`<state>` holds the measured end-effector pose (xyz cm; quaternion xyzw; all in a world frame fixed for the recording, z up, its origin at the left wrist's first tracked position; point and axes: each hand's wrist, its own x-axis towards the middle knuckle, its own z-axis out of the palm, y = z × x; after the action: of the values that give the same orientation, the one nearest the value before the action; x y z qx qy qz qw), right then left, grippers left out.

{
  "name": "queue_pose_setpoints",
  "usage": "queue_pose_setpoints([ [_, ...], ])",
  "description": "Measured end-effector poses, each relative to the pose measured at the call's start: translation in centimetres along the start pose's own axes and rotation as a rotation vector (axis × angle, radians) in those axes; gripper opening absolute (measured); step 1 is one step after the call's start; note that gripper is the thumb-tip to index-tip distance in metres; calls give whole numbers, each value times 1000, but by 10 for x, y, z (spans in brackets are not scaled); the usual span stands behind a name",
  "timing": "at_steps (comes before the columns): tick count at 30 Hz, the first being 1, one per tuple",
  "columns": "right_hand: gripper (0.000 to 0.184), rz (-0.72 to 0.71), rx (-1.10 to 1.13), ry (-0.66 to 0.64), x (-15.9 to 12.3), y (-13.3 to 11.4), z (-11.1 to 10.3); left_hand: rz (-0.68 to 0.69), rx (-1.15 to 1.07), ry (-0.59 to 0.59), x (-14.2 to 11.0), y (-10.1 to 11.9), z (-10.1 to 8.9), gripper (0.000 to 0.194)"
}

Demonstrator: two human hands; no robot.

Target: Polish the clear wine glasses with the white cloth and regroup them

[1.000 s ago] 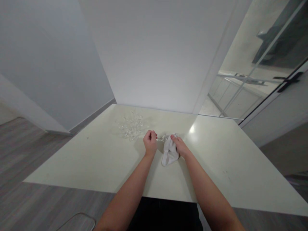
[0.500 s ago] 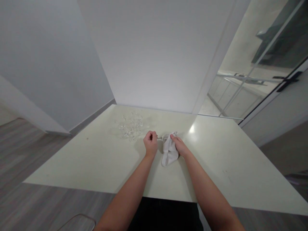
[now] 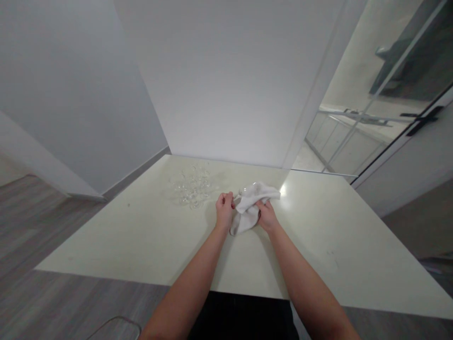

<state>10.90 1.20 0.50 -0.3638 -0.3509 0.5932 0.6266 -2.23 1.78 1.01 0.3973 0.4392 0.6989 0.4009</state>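
Observation:
My left hand (image 3: 225, 208) is closed on the stem end of a clear stemmed glass (image 3: 239, 194) above the middle of the table. The bowl of that glass is mostly hidden by a white cloth (image 3: 252, 200). My right hand (image 3: 267, 215) grips the cloth from the right side, fingers partly covered by it. The cloth drapes over the glass, one flap out to the right and a fold hanging toward me. To the left and farther back, several clear glasses (image 3: 194, 189) stand grouped on the table.
The pale, glossy table (image 3: 123, 245) has its far edge along a white wall panel (image 3: 226, 94). A glass-paned door (image 3: 357, 123) with a black handle (image 3: 424, 120) is at the right. Grey wood flooring (image 3: 42, 222) shows at the left.
The white cloth has spread out and risen over the bowl of the glass, its flap now reaching right. My right hand has shifted slightly, and the glass has tilted in my left hand.

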Motion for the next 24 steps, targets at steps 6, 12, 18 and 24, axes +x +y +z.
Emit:
queue_pose_setpoints([
  [6, 38, 114, -89, -4, -1, 15, 4, 135, 159, -371, -16, 2, 11, 31],
  [12, 29, -66, 41, 299, 9, -1, 2, 381, 402, -337, -25, 10, 12, 16],
  [18, 26, 140, -48, 19, -2, -1, 4, 206, 269, -231, -20, 5, 11, 27],
  [24, 28, 322, -207, -294, -18, 13, 5, -112, -82, -179, -13, 8, 9, 41],
])
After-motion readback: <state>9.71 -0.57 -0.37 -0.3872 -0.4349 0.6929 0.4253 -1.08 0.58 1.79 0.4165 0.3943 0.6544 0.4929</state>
